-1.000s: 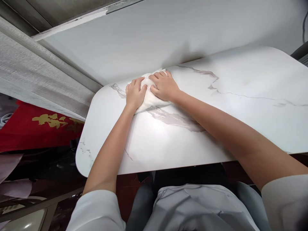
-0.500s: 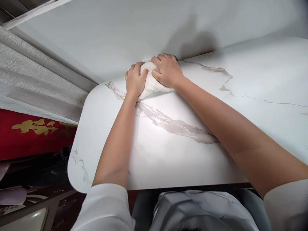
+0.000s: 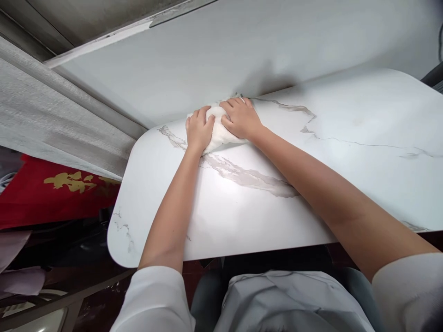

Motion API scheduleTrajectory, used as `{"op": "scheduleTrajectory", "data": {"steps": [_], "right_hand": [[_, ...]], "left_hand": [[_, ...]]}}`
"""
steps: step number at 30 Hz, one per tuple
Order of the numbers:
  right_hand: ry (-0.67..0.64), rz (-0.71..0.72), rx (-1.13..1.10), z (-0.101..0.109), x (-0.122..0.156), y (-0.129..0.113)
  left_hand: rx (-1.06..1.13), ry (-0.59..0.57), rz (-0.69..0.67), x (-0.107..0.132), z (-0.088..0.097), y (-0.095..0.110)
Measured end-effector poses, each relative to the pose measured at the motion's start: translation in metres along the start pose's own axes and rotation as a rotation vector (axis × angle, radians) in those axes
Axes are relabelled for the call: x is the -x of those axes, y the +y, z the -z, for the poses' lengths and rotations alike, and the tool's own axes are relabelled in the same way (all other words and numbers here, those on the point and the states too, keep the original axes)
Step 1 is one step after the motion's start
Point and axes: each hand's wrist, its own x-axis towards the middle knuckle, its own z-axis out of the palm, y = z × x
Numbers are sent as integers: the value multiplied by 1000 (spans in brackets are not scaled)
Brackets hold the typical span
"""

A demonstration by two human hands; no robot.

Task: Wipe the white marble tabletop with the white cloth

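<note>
A bunched white cloth lies at the far edge of the white marbled table, close against the wall. My left hand presses on its left side, with the fingers curled over it. On the cloth's right side, my right hand grips in the same way, its fingers reaching toward the wall. Both thumbs point inward over the cloth, a little apart. The cloth's far part is mostly hidden by my fingers. Both arms are stretched forward over the tabletop.
A pale wall rises right behind the table. To the left hangs a grey-white curtain, with a red cloth with gold characters below it. The table has rounded corners. Dark, cluttered items sit low at the left.
The camera view has shifted, so more of the table's right end shows. Both hands stay on the cloth at nearly the same spot on the table.
</note>
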Motion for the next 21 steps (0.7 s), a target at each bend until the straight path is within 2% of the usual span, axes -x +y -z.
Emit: {"op": "scheduleTrajectory", "data": {"steps": [6,14,21], "right_hand": [[2,19,-29,11,35,-5],[-2,-8,-6,36,92,-22],[4,69,40,60,152,-27]], "left_hand": [[-27,-18,4,37,5,20],[-22,-47,-46,87,10,40],[-31,-95,-118,143,16,66]]}}
